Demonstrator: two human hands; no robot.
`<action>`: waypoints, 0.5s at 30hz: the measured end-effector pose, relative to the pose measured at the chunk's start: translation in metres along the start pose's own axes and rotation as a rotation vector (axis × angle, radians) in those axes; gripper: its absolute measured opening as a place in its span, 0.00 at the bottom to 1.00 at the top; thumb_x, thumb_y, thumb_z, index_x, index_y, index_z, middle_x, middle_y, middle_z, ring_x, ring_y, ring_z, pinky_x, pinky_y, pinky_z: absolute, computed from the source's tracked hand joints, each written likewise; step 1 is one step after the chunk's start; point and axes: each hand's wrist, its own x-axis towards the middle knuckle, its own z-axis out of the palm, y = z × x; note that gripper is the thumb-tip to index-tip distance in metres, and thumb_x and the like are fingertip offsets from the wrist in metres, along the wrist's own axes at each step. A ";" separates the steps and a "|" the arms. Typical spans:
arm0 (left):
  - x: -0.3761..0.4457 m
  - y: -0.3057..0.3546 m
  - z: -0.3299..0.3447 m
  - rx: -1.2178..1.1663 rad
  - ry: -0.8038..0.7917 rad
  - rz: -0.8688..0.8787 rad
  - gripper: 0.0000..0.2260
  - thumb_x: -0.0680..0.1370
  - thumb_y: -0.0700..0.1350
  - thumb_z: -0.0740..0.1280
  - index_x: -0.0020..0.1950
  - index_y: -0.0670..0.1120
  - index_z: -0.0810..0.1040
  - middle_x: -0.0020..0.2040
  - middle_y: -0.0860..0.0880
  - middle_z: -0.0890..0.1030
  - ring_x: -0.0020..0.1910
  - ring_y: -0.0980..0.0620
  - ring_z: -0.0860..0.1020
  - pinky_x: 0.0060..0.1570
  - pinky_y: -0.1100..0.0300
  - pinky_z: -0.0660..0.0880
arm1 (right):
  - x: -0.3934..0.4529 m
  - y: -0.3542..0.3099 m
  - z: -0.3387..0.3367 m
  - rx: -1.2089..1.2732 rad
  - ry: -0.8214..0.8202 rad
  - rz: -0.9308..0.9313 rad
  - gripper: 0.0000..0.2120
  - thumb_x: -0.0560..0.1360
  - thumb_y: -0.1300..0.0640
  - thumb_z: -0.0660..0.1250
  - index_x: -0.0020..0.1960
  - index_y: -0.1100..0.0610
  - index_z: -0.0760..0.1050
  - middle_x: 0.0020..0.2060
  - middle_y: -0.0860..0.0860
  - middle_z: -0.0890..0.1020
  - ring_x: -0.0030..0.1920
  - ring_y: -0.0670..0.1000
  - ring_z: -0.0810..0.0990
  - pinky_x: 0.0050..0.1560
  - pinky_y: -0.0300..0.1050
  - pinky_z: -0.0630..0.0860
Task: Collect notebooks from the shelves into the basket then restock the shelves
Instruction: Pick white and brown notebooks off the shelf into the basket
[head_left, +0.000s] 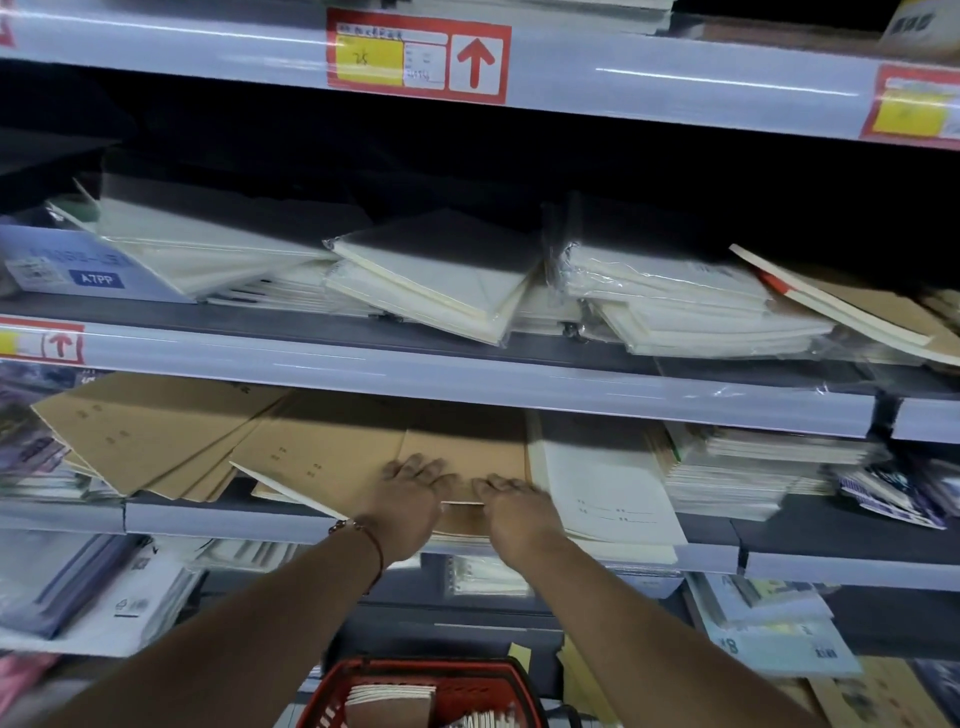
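Reaching into a stationery shelf, a person sets both hands on a stack of brown kraft-cover notebooks (462, 452) lying flat on the middle shelf (571, 545), between a fanned pile of the same covers at left and white notebooks (608, 488) at right. The left hand (410, 493) and right hand (514, 501) sit close together at the stack's near edge, fingers curled over the top cover; each grip appears to pinch it, though blur hides the thumbs. The stack lies directly ahead of both hands, its long axis running near to far, neither hand clearly nearer. A red basket (415, 670) holding notebooks waits below, nearer the person.
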 end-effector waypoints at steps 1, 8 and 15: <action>0.001 0.002 0.002 0.001 -0.015 -0.013 0.23 0.85 0.50 0.51 0.80 0.54 0.52 0.81 0.50 0.49 0.80 0.46 0.48 0.76 0.49 0.46 | 0.001 0.001 0.002 -0.001 -0.015 0.000 0.31 0.79 0.65 0.58 0.79 0.50 0.55 0.78 0.51 0.60 0.76 0.56 0.60 0.74 0.50 0.57; -0.011 0.005 0.019 0.006 -0.011 -0.073 0.27 0.84 0.46 0.53 0.81 0.53 0.46 0.81 0.47 0.44 0.79 0.45 0.43 0.76 0.47 0.44 | -0.003 0.004 0.013 -0.012 -0.037 -0.028 0.33 0.78 0.66 0.57 0.79 0.51 0.53 0.79 0.52 0.55 0.77 0.57 0.56 0.76 0.52 0.53; -0.087 -0.008 0.058 -0.212 0.232 -0.025 0.25 0.80 0.52 0.52 0.77 0.49 0.63 0.75 0.44 0.67 0.74 0.43 0.65 0.72 0.49 0.58 | -0.045 -0.026 0.026 0.284 0.132 -0.204 0.24 0.82 0.54 0.56 0.78 0.52 0.59 0.78 0.51 0.58 0.78 0.53 0.55 0.77 0.45 0.44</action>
